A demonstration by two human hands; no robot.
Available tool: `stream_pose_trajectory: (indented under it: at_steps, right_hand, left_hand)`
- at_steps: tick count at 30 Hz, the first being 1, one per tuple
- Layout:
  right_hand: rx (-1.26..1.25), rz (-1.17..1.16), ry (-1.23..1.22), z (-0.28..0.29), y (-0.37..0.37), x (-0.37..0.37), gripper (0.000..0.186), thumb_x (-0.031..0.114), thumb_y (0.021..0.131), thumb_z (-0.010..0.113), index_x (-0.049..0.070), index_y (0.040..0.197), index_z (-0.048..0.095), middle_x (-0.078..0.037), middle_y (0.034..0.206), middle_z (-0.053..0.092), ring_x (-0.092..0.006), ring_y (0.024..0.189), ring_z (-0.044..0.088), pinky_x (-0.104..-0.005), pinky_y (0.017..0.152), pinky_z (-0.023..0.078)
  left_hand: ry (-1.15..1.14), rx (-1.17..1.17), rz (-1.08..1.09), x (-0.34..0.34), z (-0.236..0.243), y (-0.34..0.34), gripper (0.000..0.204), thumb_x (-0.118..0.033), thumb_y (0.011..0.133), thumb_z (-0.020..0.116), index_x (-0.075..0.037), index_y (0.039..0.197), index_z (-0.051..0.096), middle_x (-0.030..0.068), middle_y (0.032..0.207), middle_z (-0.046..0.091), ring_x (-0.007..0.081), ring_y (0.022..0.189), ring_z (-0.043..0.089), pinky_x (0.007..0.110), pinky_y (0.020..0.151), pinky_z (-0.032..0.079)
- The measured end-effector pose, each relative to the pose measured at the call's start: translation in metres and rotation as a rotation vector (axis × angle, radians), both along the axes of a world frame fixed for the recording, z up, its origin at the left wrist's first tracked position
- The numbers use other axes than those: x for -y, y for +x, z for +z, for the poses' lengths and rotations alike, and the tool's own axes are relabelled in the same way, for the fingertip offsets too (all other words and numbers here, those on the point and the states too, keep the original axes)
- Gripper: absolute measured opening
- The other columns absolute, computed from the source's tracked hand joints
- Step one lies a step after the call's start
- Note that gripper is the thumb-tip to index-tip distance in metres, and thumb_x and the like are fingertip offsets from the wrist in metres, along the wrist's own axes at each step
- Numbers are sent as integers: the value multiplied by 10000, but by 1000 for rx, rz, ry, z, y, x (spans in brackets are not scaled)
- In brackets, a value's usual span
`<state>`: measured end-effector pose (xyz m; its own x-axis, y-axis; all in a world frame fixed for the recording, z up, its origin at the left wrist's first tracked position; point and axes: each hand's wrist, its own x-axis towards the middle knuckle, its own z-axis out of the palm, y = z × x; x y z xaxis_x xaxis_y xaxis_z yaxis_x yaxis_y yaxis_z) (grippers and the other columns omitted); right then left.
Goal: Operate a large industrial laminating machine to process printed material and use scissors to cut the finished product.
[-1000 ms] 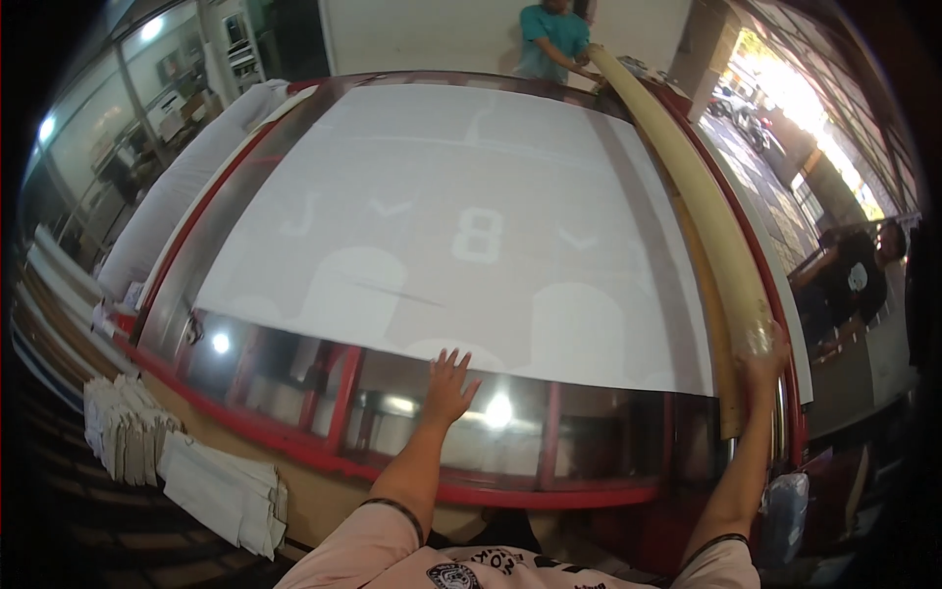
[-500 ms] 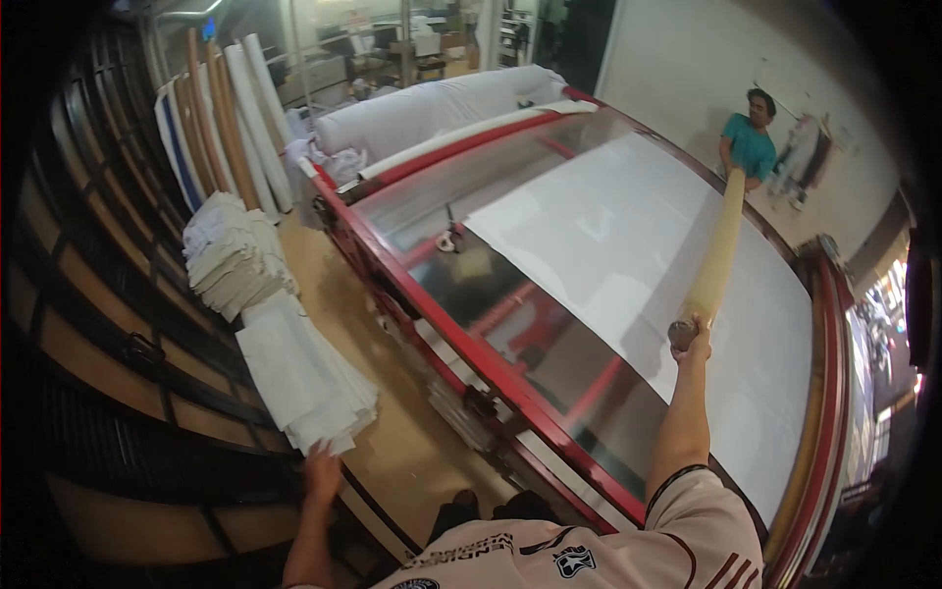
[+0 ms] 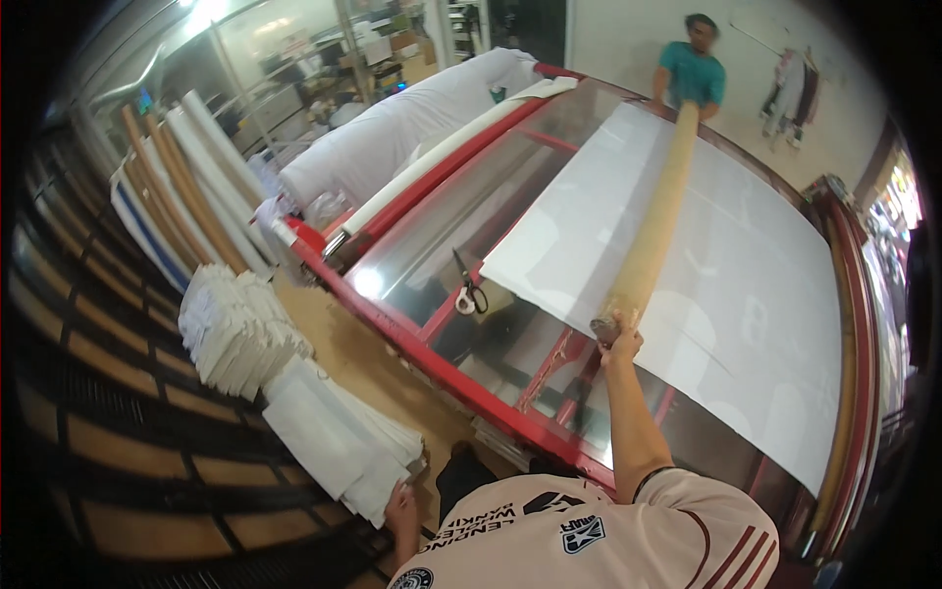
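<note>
A long tan tube (image 3: 653, 221) stretches over a large white sheet (image 3: 756, 255) on a red-framed, glass-topped table (image 3: 412, 265). My right hand (image 3: 622, 341) is closed round the tube's near end, arm outstretched. At the far end, a person in a teal shirt (image 3: 693, 74) has their hands on the tube. My left hand (image 3: 400, 508) hangs low beside the corner of a stack of white sheets (image 3: 334, 432), fingers loosely apart and holding nothing. Whether it touches the stack, I cannot tell. Black-handled scissors (image 3: 471, 285) and a small white tape roll (image 3: 464, 302) lie left of the large sheet.
A thick white fabric roll (image 3: 412, 128) lies along the table's far left side. Several upright rolls (image 3: 186, 187) lean at the left, behind a pile of folded white cloth (image 3: 235, 324). Dark metal shutters (image 3: 128, 412) line the left. Clothes (image 3: 793, 88) hang on the far wall.
The tube has moved leftward over the white sheet, carried by my right hand and the other person. My left hand has shifted along the stack of sheets. The view has turned somewhat.
</note>
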<state>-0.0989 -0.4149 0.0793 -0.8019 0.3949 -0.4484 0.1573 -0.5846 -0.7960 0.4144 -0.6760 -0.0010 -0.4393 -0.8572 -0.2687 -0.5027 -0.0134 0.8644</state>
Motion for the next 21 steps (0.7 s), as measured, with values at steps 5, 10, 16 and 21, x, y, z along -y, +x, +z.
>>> stream_pose_trajectory:
  at_steps: [5,10,16,21]
  right_hand:
    - [141,44,193,-5,6,39,692,368,829,755,185,1325,309,-97,1045,623,-238,1031,546,-441,728,447]
    - [124,-16,212,10,10,84,771,217,751,824,163,1333,321,-130,1178,572,-260,993,578,-443,683,502]
    - [124,-79,324,9,9,144,863,129,616,900,93,1330,417,-139,1162,577,-273,1027,616,-419,826,551]
    - [315,-52,730,-12,2,155,992,301,509,965,62,1316,439,-173,1228,547,-313,1144,563,-425,969,488]
  left_hand:
    - [-417,-259,-776,94,81,-275,407,-223,929,660,-35,1289,635,186,1005,704,266,871,686,352,791,539]
    - [-386,-42,-1063,145,90,-511,484,-193,910,668,-23,1350,561,222,1107,687,377,1000,675,393,865,535]
    - [-746,-158,-1117,129,12,-666,746,-49,808,730,-47,1474,393,257,1390,491,401,1248,524,436,1030,452]
    - [-563,-118,-1149,123,7,-678,794,63,739,739,-21,1457,412,251,1371,526,393,1237,556,432,1029,460]
